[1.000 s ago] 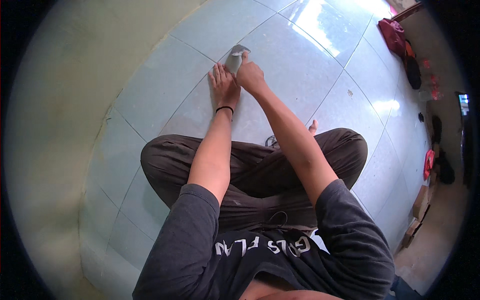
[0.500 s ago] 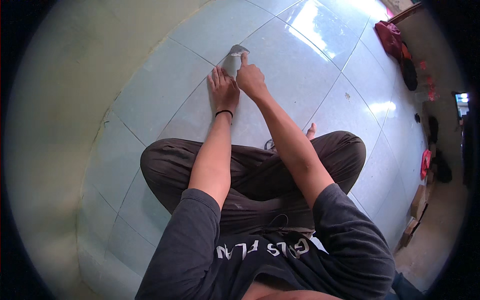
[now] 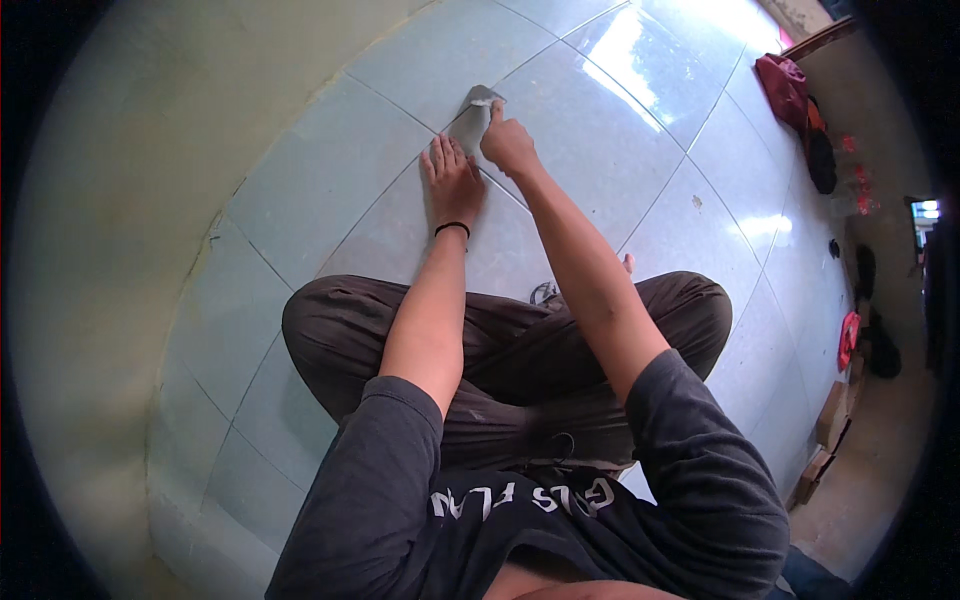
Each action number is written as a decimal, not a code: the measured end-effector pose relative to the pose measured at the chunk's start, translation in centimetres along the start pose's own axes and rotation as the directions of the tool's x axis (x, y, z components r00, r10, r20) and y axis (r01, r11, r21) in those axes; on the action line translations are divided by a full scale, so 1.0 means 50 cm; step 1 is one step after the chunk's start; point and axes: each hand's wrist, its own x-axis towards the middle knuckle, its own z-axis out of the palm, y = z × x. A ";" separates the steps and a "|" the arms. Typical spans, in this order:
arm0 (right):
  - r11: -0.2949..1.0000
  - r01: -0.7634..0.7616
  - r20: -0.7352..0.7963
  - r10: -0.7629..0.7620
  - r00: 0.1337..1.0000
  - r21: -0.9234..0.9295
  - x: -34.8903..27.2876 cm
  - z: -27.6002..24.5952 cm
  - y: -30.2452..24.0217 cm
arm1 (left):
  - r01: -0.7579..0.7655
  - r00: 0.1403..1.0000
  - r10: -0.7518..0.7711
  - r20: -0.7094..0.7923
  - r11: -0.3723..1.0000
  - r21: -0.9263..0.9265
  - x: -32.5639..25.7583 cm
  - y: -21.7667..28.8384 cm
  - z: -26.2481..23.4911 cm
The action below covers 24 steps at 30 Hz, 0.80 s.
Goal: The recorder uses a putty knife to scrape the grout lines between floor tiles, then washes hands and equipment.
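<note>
My right hand [image 3: 510, 148] is closed round the hidden handle of what looks like a putty knife [image 3: 484, 95], its index finger stretched along the blade. The blade is grey and flares toward its far edge, with a white smear near my fingertip. It is at the floor tiles [image 3: 590, 150], close to a joint line. Just left of it and nearer to me, my left hand [image 3: 455, 183] lies flat on the tiles with its fingers spread and nothing in it. A dark band circles the left wrist.
I sit cross-legged on the glossy pale tiles. A plain wall [image 3: 130, 260] curves along the left. Toward the right wall are a dark red bag [image 3: 783, 88], a red item [image 3: 848, 340] and wooden pieces [image 3: 832, 415]. Bright light reflects off the far tiles.
My right hand has moved slightly away from me with the putty knife, and its blade looks lighter and tilted differently. The left hand stays flat on the tiles. The view has shifted a little.
</note>
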 end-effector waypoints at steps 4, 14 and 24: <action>0.997 -0.035 0.005 0.035 0.999 0.072 0.013 -0.013 0.001 | -0.003 1.000 0.003 0.006 1.000 0.008 0.002 0.008 -0.003; 0.983 -0.143 0.118 0.129 0.985 0.114 -0.022 -0.035 -0.052 | 0.030 0.999 -0.031 0.028 1.000 0.006 -0.012 -0.025 -0.002; 0.967 -0.204 0.204 0.171 0.964 0.153 -0.029 -0.059 -0.082 | 0.050 0.999 -0.050 -0.010 0.999 -0.006 -0.011 -0.038 0.004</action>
